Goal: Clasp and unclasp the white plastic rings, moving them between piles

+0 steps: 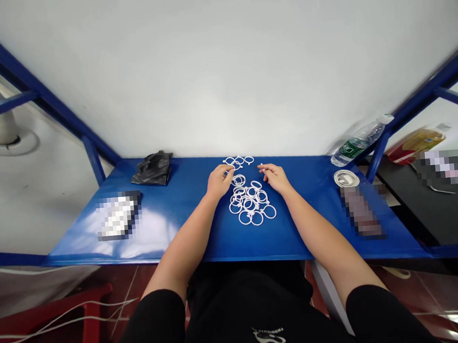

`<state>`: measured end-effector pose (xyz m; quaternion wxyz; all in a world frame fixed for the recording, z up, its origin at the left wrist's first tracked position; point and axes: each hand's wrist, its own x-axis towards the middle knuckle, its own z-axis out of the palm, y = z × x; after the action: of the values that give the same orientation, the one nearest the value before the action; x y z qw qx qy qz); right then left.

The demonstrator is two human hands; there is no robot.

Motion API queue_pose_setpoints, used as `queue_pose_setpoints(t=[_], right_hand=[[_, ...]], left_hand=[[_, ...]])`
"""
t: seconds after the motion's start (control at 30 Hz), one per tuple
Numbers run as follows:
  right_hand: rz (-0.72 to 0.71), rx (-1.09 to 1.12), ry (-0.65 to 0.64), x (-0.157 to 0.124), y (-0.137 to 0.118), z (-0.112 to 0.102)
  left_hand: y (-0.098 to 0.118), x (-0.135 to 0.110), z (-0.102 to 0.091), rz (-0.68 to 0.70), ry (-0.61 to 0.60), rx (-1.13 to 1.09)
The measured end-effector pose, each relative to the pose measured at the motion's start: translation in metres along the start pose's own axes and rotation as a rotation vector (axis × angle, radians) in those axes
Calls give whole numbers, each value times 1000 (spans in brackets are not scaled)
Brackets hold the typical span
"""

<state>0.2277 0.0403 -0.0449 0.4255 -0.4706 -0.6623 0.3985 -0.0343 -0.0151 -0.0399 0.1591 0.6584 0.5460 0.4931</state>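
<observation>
White plastic rings, each with a small knob, lie in a loose pile on the blue table, between my forearms. Beyond the pile is a smaller group of the same rings near the wall. My left hand is at the left edge of that group, thumb and fingers closed together beside a ring; whether they grip it is hard to make out. To the right, my right hand has its fingers curled in a pinch, with a small white piece showing at the fingertips. Its exact shape is too small to tell.
A crumpled black plastic bag and a blurred-out flat object lie left. On the right are a water bottle, a white tape roll and another blurred-out object. Blue frame bars rise at both sides; a wall stands behind.
</observation>
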Motion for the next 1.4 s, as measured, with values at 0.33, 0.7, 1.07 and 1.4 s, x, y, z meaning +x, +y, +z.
queue_pose_setpoints(t=[0.33,0.7,1.07,1.4], right_hand=[[4,12,11,-1,-3,3],[-213,-231,76,-2,-8,1],[-421,-775,-411,52,-42,28],[-423,-730,-458,72,-28,23]], left_hand=[[5,2,-3,-82,-222,377],[3,3,-10,-259,-84,441],[2,5,-8,-227,-111,389],[0,4,-7,-248,23,246]])
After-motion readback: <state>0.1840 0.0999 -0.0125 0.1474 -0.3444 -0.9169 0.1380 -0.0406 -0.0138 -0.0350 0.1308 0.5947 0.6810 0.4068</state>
